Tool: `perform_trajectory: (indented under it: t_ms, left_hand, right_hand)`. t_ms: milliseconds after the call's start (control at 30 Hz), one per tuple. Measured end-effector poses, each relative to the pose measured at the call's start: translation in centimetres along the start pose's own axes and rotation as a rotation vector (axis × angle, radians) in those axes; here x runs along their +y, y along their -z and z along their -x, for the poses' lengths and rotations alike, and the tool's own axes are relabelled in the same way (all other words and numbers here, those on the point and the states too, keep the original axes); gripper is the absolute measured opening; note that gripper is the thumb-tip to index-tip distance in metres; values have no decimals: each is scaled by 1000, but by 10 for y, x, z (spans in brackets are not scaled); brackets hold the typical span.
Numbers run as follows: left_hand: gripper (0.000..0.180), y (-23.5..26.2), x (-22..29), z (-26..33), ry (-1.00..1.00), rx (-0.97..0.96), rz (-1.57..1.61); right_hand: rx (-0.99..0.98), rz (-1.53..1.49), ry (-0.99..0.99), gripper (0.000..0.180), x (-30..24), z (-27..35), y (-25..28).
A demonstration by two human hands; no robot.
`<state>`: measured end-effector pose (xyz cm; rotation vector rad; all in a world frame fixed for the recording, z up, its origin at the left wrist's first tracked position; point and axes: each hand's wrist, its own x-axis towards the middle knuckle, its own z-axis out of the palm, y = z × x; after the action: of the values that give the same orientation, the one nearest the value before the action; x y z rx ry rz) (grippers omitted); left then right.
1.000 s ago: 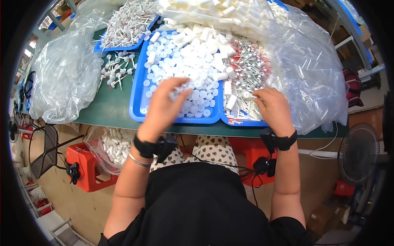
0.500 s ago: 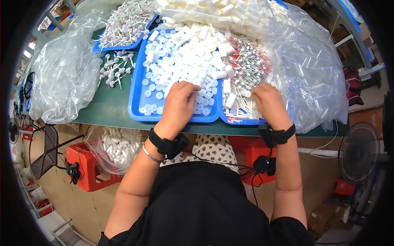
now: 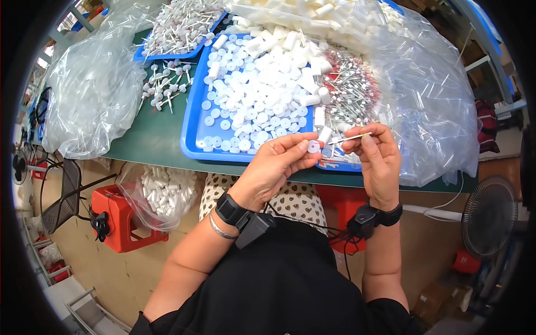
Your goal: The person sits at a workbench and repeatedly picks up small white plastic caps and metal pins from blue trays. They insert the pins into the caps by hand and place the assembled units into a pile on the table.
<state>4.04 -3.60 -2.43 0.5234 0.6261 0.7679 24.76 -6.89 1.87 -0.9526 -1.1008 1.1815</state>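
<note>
Both hands have lifted off the blue tray (image 3: 192,120) since half a second ago and now meet just in front of its near rim. The left hand (image 3: 276,164) pinches a small white disc (image 3: 314,147) between thumb and fingertips. The right hand (image 3: 377,156) grips a thin metal pin (image 3: 349,138), its tip pointing at the disc, close beside it. The tray sits at the desk (image 3: 148,137) front edge; clear plastic bags (image 3: 92,89) crowd both sides of the tray, leaving open room only toward the person.
</note>
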Motion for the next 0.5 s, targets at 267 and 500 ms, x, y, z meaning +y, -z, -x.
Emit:
perform_trajectory:
  t_ms: [267, 500]
  left_hand:
    - [35, 4, -1, 1, 26, 5, 119]
    - [36, 6, -3, 1, 11, 16, 118]
  right_hand:
    - [36, 135, -10, 12, 6, 0, 1]
    - [60, 171, -21, 12, 8, -1, 1]
